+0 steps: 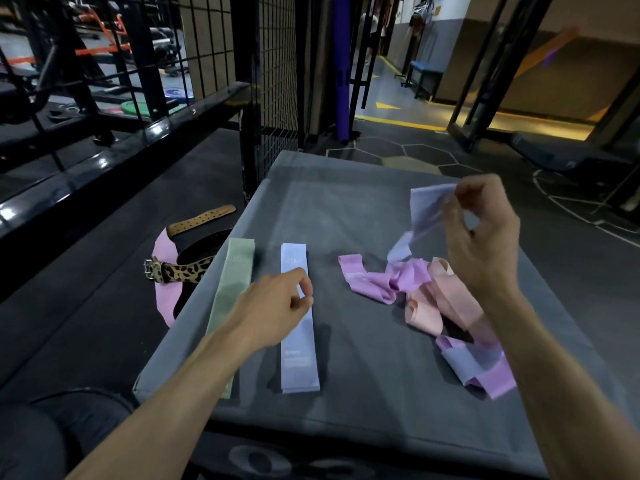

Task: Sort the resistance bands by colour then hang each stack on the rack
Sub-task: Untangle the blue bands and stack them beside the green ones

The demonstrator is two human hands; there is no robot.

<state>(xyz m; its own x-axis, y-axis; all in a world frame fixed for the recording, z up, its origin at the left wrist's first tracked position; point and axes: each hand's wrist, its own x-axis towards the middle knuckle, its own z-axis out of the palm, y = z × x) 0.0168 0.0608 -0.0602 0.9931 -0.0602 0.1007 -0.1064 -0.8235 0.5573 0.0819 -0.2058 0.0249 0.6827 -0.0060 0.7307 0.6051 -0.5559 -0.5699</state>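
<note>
On the grey mat (363, 209) a green band stack (230, 289) and a lavender band stack (299, 341) lie flat side by side. My left hand (277, 303) hovers over the lavender stack, fingers curled, nothing held. My right hand (481, 237) is raised at the right and pinches a lavender band (424, 209) that dangles, blurred. Below it lies a tangled heap: pink-purple bands (377, 278), peach bands (440, 299) and one more lavender band (460, 365).
Left of the mat on the dark floor lie a leopard-print belt (176, 271), a tan leather belt (201, 220) and a pink band (162, 244). A black wire-mesh rack (273, 64) stands behind the mat. My knee (41, 438) is at bottom left.
</note>
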